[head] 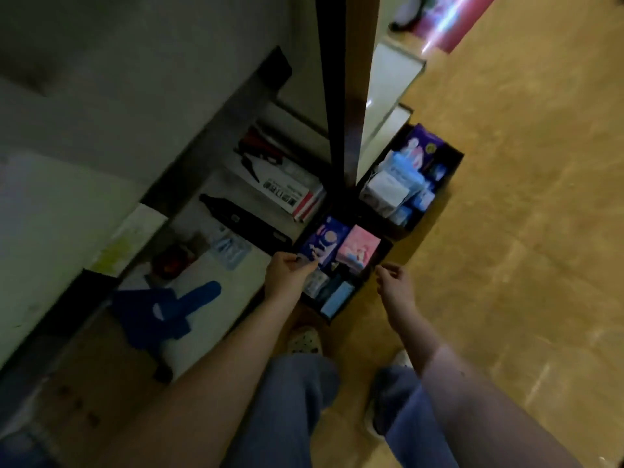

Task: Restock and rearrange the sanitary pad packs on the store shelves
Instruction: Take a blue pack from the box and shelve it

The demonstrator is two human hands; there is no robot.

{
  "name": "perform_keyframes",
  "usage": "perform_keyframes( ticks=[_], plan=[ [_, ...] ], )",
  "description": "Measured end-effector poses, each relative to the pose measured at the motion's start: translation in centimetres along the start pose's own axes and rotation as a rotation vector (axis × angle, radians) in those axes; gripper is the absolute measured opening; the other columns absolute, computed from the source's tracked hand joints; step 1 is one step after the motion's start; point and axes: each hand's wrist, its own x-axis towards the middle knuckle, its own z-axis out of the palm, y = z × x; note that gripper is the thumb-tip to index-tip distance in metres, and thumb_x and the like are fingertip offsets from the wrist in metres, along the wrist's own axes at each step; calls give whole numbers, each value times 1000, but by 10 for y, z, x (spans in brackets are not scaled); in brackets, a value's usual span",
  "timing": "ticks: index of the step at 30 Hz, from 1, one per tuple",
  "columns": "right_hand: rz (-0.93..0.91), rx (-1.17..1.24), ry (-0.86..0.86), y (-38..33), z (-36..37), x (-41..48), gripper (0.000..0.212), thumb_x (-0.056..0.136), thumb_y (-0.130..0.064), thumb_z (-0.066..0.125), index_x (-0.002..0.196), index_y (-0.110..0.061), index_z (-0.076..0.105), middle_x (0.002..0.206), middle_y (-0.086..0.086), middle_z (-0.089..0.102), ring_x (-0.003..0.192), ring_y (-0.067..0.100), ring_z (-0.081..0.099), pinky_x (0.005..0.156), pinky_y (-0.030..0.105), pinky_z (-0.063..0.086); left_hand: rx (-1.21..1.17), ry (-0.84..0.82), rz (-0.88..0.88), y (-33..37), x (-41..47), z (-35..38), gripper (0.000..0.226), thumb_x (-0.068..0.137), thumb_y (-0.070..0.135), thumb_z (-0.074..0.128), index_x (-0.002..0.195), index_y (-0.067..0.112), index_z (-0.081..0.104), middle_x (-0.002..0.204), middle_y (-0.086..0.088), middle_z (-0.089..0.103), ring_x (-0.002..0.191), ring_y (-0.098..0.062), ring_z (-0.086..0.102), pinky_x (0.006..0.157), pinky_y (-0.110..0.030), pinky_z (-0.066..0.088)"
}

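1. Your left hand (pixel 287 273) is pinching the near edge of a purple pad pack (pixel 324 243), lying in the nearer black bin (pixel 371 275) beside a pink pack (pixel 358 246).
2. Your right hand (pixel 395 285) is hovering beside that bin's rim, fingers loosely curled, grasping nothing.
3. Pack lettering is reading as blur; no brand is legible.
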Motion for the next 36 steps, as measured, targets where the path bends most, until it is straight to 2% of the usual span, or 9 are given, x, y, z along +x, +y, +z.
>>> perform_keyframes(
  ticks=[5, 9, 11, 14, 16, 21, 26, 32, 36],
  plan=[
    [59, -21, -29, 54, 21, 85, 43, 98, -22, 53, 138, -8, 43, 129, 7, 52, 108, 16, 51, 80, 27, 42, 16, 13, -153, -62, 90, 64, 38, 86, 24, 70, 111, -4, 62, 110, -13, 63, 95, -23, 58, 79, -27, 46],
    [73, -85, -17, 80, 38, 152, 50, 98, -26, 52, 143, -9, 37, 135, 10, 53, 115, 25, 57, 91, 40, 53, -84, 64, -297, -97, 155, 104, 54, 81, 36, 75, 120, 2, 61, 119, -17, 62, 107, -32, 61, 94, -43, 51],
    [76, -111, -3, 86, 48, 184, 47, 98, -30, 51, 138, -7, 42, 128, 12, 58, 108, 27, 61, 90, 44, 54, -214, 110, -371, -106, 182, 119, 62, 76, 43, 77, 121, 5, 59, 117, -14, 62, 102, -30, 62, 88, -40, 54],
    [91, -180, -8, 98, 65, 223, 48, 95, -38, 55, 125, -1, 49, 116, 16, 62, 99, 30, 64, 82, 43, 55, -280, 184, -421, -129, 222, 140, 106, 39, 75, 73, 122, 12, 60, 114, -10, 63, 94, -28, 64, 77, -40, 58],
    [112, -184, -15, 110, 74, 242, 51, 91, -43, 59, 121, -2, 52, 111, 15, 64, 94, 29, 65, 77, 40, 56, -282, 236, -444, -154, 249, 154, 116, 27, 80, 70, 121, 12, 60, 116, -11, 62, 91, -29, 64, 62, -35, 58],
    [103, -178, 1, 121, 80, 258, 54, 86, -46, 65, 119, -4, 54, 108, 13, 66, 92, 27, 67, 81, 45, 57, -296, 282, -424, -143, 247, 156, 86, 65, 61, 77, 128, 6, 55, 118, -14, 60, 89, -26, 62, 47, -29, 46],
    [49, -131, 13, 116, 72, 234, 47, 85, -39, 68, 114, -7, 48, 110, 9, 62, 97, 26, 64, 84, 47, 56, -382, 335, -430, -131, 229, 160, 67, 71, 45, 80, 121, 9, 55, 118, -10, 60, 93, -27, 61, 78, -37, 55],
    [61, -18, -10, 86, 36, 166, 67, 77, -41, 76, 126, -9, 44, 121, 11, 61, 106, 28, 63, 91, 49, 53, -556, 390, -445, -99, 158, 134, 93, 61, 25, 90, 136, 4, 39, 134, -19, 52, 116, -35, 56, 95, -49, 50],
    [46, 98, -36, 47, 0, 96, 64, 81, -27, 75, 130, -6, 39, 122, 10, 57, 109, 25, 61, 78, 32, 56, -526, 390, -448, -58, 81, 103, 101, 59, 28, 90, 139, 9, 30, 140, -18, 44, 123, -36, 48, 101, -49, 44]
  ],
)
